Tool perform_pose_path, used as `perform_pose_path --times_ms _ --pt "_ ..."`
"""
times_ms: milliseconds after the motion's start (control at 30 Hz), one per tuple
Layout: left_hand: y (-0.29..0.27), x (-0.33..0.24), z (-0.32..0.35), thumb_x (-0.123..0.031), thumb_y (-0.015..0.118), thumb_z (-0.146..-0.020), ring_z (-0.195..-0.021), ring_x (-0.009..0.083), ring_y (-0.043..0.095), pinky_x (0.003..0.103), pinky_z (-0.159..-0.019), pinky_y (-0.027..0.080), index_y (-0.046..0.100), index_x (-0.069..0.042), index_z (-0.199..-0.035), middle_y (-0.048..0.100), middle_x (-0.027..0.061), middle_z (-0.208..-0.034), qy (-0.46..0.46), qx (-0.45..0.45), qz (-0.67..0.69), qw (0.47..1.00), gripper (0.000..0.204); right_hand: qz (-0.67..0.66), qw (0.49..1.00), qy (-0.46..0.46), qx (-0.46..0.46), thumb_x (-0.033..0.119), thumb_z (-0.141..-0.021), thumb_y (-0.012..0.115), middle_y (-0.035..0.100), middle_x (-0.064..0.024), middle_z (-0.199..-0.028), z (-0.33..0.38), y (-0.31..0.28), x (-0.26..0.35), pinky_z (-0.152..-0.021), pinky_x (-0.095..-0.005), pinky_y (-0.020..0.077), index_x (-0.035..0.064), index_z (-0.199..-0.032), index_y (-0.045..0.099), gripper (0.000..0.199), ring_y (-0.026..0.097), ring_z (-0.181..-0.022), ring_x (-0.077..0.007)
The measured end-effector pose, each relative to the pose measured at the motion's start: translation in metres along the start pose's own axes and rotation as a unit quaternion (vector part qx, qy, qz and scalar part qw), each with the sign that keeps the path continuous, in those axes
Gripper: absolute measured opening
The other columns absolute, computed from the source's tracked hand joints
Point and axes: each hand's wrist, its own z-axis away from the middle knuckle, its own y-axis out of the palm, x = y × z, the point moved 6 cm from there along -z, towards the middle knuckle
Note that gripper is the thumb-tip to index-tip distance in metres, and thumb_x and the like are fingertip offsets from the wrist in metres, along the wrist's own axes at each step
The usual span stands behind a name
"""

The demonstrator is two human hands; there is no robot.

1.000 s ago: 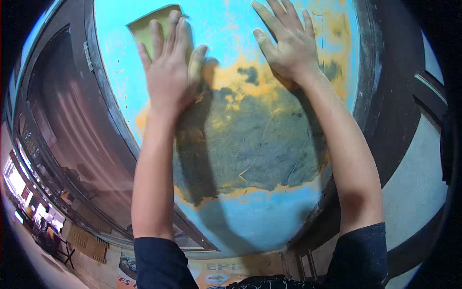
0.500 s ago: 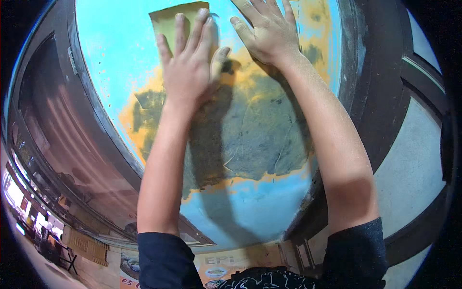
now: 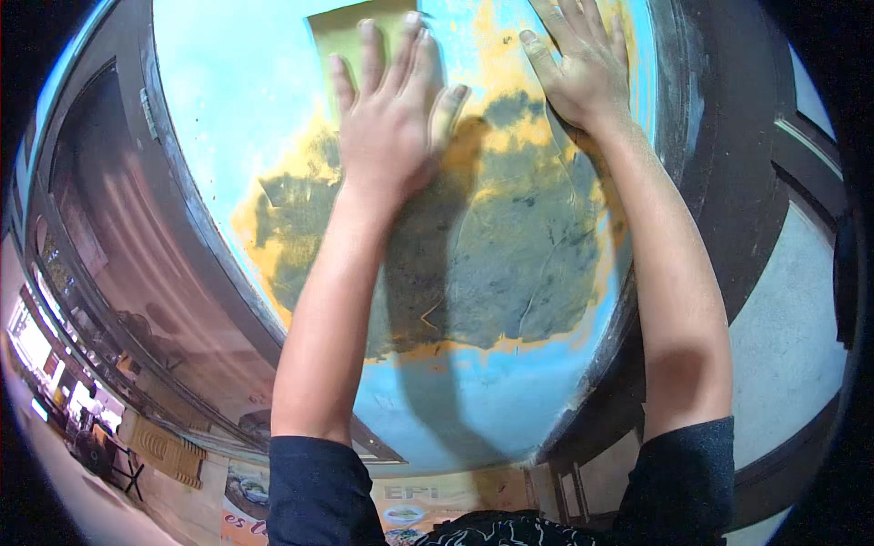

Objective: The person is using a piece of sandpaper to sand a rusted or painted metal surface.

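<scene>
Openly splayed, left grip (image 3: 387, 114) lies flat on thin olive sheet (image 3: 342, 45), right grip (image 3: 585, 77) on mottled panel (image 3: 519, 246).

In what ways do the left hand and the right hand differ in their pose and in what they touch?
The left hand lies over an olive-yellow sheet; no sheet shows under the right hand, which appears to rest directly on the blue panel.
The left thumb points up and right, the right thumb up and left.
The left hand sits lower in view than the right.
Both are open, palms toward the panel.
</scene>
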Motion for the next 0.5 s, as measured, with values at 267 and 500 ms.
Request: perform_pose_path --times_ms 267,500 --pt "-0.003 0.046 -0.024 -0.045 0.048 -0.107 -0.158 0.0353 0.022 0.058 -0.125 0.013 0.043 -0.008 -0.157 0.031 0.0076 -0.169 -0.042 -0.070 0.011 0.997 0.063 0.023 0.999 -0.023 0.022 0.040 -0.102 0.050 0.020 -0.0072 -0.173 0.003 -0.001 0.000 -0.126 -0.0577 0.0143 0.0226 -0.161 0.035 0.063 0.017 -0.158 -0.0333" --pt "0.011 0.013 -0.018 -0.057 0.053 -0.101 -0.158 0.0354 0.022 0.059 -0.125 0.012 0.046 -0.008 -0.155 0.035 0.0065 -0.168 -0.047 -0.072 -0.023 0.996 0.073 -0.007 0.998 -0.059 -0.029 0.040 -0.101 0.051 0.024 -0.0079 -0.171 0.003 0.004 -0.006 -0.125 -0.0555 0.0193 0.0216 -0.159 0.040 0.061 0.020 -0.157 -0.0343"
